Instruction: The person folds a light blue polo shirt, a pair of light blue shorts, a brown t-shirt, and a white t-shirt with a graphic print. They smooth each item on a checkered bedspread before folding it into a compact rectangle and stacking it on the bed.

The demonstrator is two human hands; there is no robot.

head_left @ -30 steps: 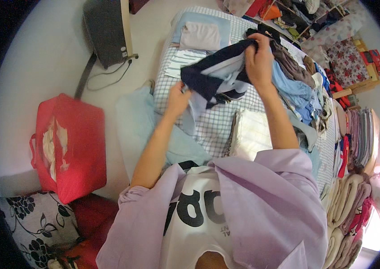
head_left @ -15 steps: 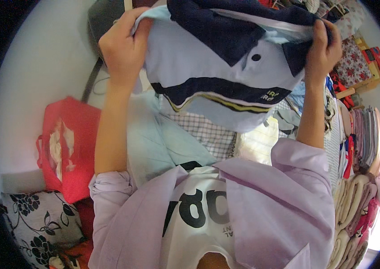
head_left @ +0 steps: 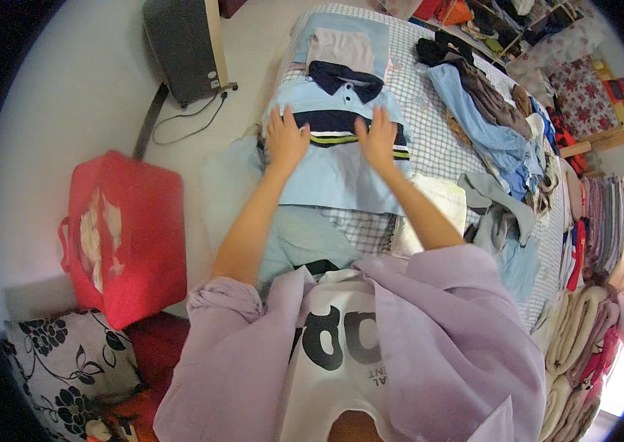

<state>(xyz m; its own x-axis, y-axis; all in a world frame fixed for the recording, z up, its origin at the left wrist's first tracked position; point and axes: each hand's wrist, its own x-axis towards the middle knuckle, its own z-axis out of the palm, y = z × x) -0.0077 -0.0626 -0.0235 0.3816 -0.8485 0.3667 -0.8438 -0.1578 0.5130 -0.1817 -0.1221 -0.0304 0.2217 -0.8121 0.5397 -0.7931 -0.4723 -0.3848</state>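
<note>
A light blue polo shirt with a navy collar and a navy, white and yellow-green chest stripe lies spread face up on the bed, its collar toward the far end. Flat on the left side of its stripe rests my left hand, fingers stretched out. My right hand presses on the stripe's right side, its fingers apart too. Just beyond the collar lie a folded pale grey garment and a light blue cloth. Pale blue-green fabric bunches between the shirt and my body.
A heap of clothes covers the right of the checked bed, near a grey garment. A yellowish package lies right of the shirt. A red bag and a dark heater-like appliance stand left. Folded blankets are stacked right.
Both hands held the polo shirt up by its collar and shoulders. Now the shirt lies on the bed, and my hands have let go and rest flat on its chest.
</note>
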